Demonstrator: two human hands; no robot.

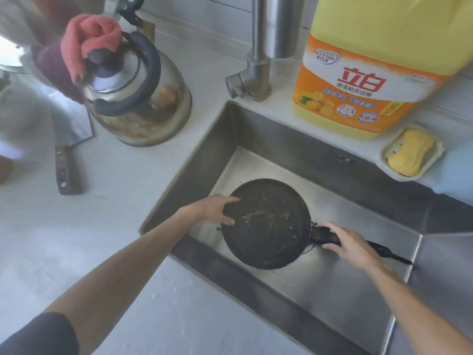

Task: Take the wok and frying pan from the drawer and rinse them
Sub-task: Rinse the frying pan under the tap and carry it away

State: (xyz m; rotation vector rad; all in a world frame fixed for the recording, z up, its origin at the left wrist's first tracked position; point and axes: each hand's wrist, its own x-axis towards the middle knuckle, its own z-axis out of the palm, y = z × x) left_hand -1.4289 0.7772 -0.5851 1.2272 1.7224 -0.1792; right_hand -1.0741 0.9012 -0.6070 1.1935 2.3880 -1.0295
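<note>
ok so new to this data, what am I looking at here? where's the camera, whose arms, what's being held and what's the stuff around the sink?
There is no robot here. One wide-angle camera sits on a person's head, looking forward and down, so the two bare arms entering from the bottom are that person's own.

The right hand grips the handle of a dark frying pan, which is held inside a steel sink. The left hand holds the pan's rim on the opposite side. Some water glistens inside the pan.

On the counter left of the sink stand a steel kettle with a pink cloth draped by its lid, and a cleaver lying flat. Behind the sink are the tap, a big yellow detergent jug, and a yellow soap bar in a dish. No wok is in view.
</note>
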